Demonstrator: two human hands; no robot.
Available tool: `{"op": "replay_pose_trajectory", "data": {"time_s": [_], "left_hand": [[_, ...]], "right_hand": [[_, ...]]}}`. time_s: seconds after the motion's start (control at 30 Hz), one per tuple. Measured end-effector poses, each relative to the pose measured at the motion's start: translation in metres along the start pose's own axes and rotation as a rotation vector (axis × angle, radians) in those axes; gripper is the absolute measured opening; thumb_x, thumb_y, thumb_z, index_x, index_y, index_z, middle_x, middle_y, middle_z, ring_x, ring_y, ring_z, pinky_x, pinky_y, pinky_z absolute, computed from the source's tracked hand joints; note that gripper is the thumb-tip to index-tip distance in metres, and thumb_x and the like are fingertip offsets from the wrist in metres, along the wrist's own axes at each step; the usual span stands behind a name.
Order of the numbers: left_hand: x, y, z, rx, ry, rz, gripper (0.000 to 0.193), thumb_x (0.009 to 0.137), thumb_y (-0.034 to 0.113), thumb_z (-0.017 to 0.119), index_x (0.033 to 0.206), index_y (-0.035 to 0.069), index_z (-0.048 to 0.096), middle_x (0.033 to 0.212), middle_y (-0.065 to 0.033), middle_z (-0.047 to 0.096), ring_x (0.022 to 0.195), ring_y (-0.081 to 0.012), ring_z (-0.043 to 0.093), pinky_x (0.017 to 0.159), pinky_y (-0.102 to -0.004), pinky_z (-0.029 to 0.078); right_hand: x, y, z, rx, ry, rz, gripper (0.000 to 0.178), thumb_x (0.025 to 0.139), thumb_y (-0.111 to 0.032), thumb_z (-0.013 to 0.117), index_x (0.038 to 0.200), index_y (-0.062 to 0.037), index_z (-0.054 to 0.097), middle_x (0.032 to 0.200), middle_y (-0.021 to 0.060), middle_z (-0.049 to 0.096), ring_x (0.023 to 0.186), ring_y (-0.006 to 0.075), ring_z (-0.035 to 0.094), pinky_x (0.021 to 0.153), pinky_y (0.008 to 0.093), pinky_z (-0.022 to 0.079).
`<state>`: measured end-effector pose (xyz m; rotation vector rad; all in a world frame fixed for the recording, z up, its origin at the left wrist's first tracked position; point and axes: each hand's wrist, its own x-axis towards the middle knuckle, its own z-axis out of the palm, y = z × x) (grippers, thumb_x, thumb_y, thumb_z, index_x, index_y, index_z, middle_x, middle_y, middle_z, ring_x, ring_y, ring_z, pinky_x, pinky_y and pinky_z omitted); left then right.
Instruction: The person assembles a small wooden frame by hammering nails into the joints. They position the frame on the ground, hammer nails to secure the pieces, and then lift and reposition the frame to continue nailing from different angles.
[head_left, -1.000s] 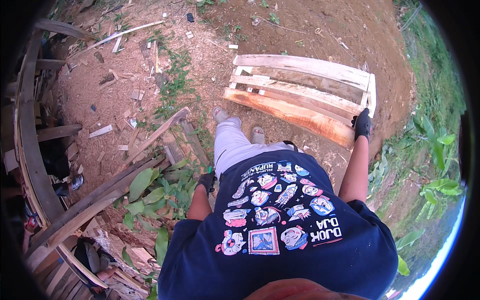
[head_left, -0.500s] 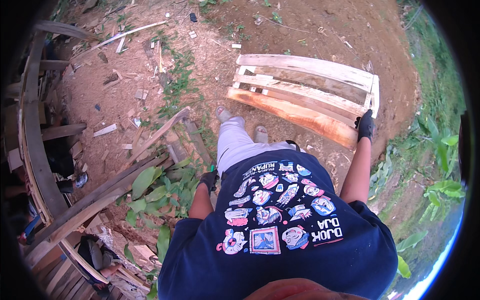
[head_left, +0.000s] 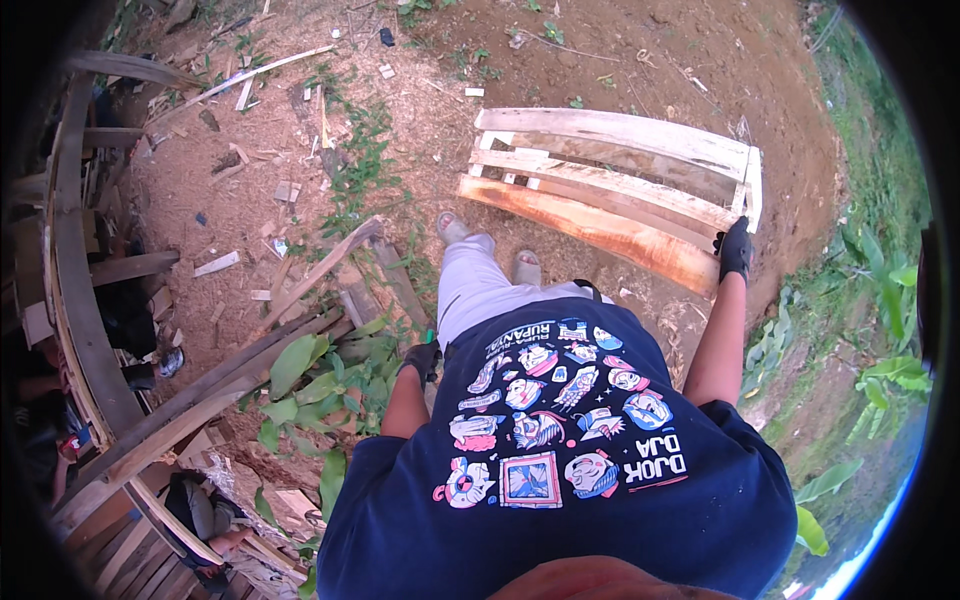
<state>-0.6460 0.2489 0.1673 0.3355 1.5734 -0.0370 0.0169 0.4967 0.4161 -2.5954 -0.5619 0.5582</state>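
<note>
A slatted wooden pallet (head_left: 610,128) of pale boards, with a reddish-brown board along its near side, is tilted above or on the bare soil ahead and to the right. My right hand (head_left: 735,248), in a black glove, is closed on its right end, arm stretched out. Down at my left hip is my left hand (head_left: 421,362), also gloved in black. Its fingers look curled, and a small green bit shows at its top; the rest of what it may hold is hidden.
Long boards (head_left: 200,410) and a wooden framework (head_left: 75,230) stand at the left, with people partly visible behind. Leafy plants (head_left: 310,385) grow beside my left arm. Wood scraps and shavings litter the ground. A grassy slope (head_left: 850,330) lies to the right.
The view has shifted very slightly. The right hand keeps its hold on the pallet's end, and the left hand stays at the hip.
</note>
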Motion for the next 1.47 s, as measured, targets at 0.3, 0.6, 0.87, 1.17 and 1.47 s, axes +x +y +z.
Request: {"op": "replay_pose_trajectory", "data": {"time_s": [0.3,0.6,0.87,1.17,1.47], "left_hand": [[-0.008,0.007,-0.015,0.158,-0.052,0.063,0.04,0.102,0.047,0.06,0.08,0.013,0.062,0.059,0.0017,0.043,0.046,-0.0166,0.038,0.047,-0.0388,0.039],[0.01,-0.003,-0.026,-0.062,-0.013,-0.088,0.045,0.104,0.051,0.059,0.082,0.012,0.065,0.058,-0.0004,0.047,0.043,-0.0192,0.043,0.047,-0.0413,0.042],[-0.007,0.012,-0.03,0.012,0.012,-0.095,0.043,0.103,0.051,0.06,0.084,0.013,0.066,0.062,0.0013,0.048,0.049,-0.0176,0.046,0.049,-0.0396,0.047],[0.006,-0.009,-0.032,0.108,-0.043,0.03,0.043,0.103,0.051,0.062,0.084,0.013,0.066,0.062,0.001,0.047,0.046,-0.0185,0.045,0.047,-0.04,0.045],[0.017,-0.021,-0.029,0.016,-0.062,0.019,0.046,0.102,0.053,0.064,0.084,0.011,0.066,0.058,-0.0012,0.046,0.043,-0.0209,0.045,0.045,-0.0423,0.042]], "right_hand": [[0.018,0.015,0.004,-0.016,0.013,-0.021,0.081,0.108,-0.063,0.024,0.125,-0.0003,0.073,0.099,0.0146,0.079,0.079,0.023,0.075,0.072,0.0409,0.057],[0.013,0.009,0.002,-0.007,0.003,-0.019,0.083,0.108,-0.064,0.023,0.118,0.0002,0.076,0.097,0.0142,0.079,0.08,0.0246,0.075,0.073,0.0413,0.057],[0.022,0.016,0.004,-0.069,0.018,-0.042,0.083,0.108,-0.063,0.023,0.117,-0.0003,0.076,0.098,0.0144,0.08,0.08,0.0243,0.075,0.078,0.041,0.056],[0.025,0.019,0.005,-0.072,0.004,-0.036,0.084,0.108,-0.065,0.022,0.121,-0.0013,0.075,0.098,0.0139,0.08,0.081,0.0236,0.076,0.078,0.0411,0.057],[0.022,0.014,0.004,-0.091,-0.018,0.0,0.08,0.108,-0.065,0.023,0.125,-0.0061,0.075,0.098,0.014,0.08,0.082,0.0243,0.076,0.078,0.0419,0.057]]}}
